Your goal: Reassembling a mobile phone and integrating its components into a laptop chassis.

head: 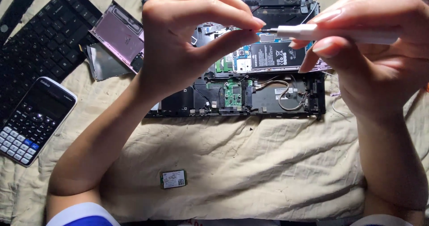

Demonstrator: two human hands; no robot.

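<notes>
Screwdriver [339,33], white, gripped by the right hand [375,60] at upper right; left hand [187,43] pinches its tip, best kept steady over the opened laptop [268,96].

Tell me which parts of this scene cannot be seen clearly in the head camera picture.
- Tip of the white screwdriver: head view, covered by the left hand fingertips, so what it touches is hidden.
- Opened phone: head view, partly covered by both hands; the right hand hides its right end.
- Black keyboard: cut off by the left and top edges.
- Small card on the cloth: its label is too small to read.
</notes>
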